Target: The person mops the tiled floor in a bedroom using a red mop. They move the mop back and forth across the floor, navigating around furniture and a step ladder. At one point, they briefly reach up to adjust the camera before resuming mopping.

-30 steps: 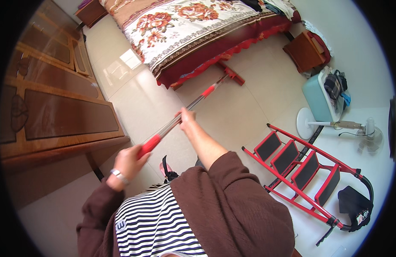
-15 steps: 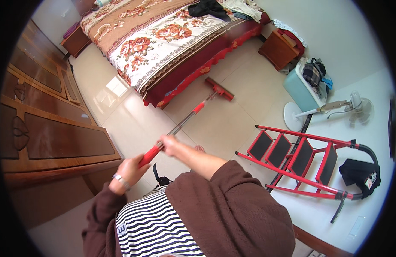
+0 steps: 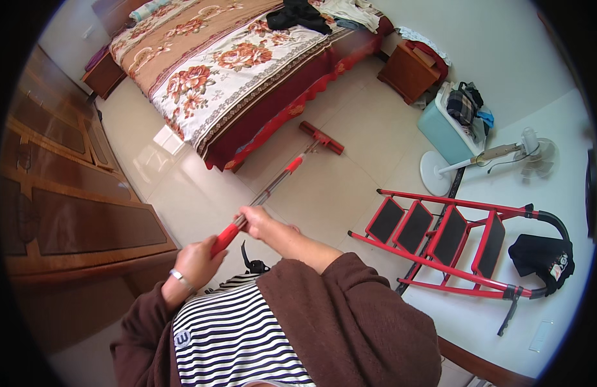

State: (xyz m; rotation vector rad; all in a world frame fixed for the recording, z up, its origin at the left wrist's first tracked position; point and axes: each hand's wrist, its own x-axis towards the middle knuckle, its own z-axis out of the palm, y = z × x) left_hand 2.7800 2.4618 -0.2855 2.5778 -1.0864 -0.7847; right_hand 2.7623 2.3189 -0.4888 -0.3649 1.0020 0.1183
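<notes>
A mop (image 3: 266, 193) with a red grip and a metal pole slants from my body toward the bed. Its wide red head (image 3: 322, 138) rests on the tiled floor, just off the bed's red skirt. My left hand (image 3: 196, 261), with a silver band at the wrist, is closed round the red grip at the pole's near end. Further up, my right hand (image 3: 254, 221) wraps the pole where the grip meets the metal. Brown sleeves cover both upper arms.
A bed (image 3: 208, 84) with a floral cover fills the far side. Wooden wardrobes (image 3: 95, 219) line the left. To the right stand a red step ladder (image 3: 434, 242), a white fan (image 3: 435, 173), a pale blue bin (image 3: 445, 132) with clothes, and a wooden nightstand (image 3: 407, 72).
The view has shifted slightly, so the bed, ladder and bin sit a little further left. Both hands keep their hold on the mop, whose head stays near the bed's skirt.
</notes>
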